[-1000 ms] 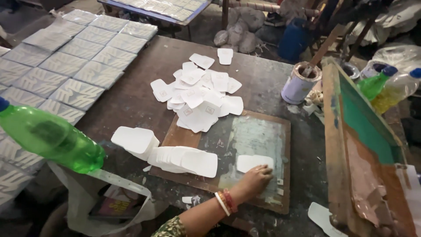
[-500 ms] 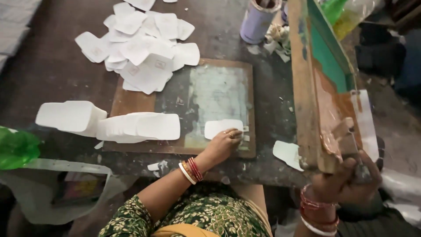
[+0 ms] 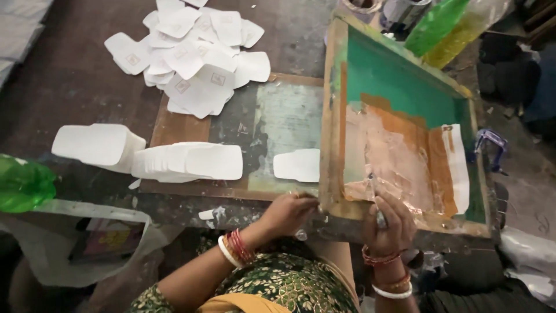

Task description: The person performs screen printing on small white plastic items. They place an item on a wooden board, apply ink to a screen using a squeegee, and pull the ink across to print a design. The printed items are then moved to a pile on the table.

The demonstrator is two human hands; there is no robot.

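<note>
Change noted: the wooden screen frame (image 3: 405,133), which stood up on edge at the right of the frame half a sec ago, is now coming down over the printing board (image 3: 243,133) and fills the centre-right of the picture. It is not flat yet; the near edge looks lifted.

Right hand (image 3: 389,223), lower centre-right: fingers closed round the frame's near rail, holding it. Left hand (image 3: 289,211), lower centre: half curled, at the frame's near-left corner by the board edge; cannot tell if it grips anything. It was pressing on the card before and has come off it.

Blank white card (image 3: 296,165), centre: lies alone on the board's pale patch, right end hidden under the frame edge.

Judgement: card is placed, screen is being lowered onto it, so a print pass looks due.

Also present: stack of blank cards (image 3: 185,162) at centre-left, loose printed cards (image 3: 191,58) at upper left, green bottle (image 3: 23,182) at far left.
</note>
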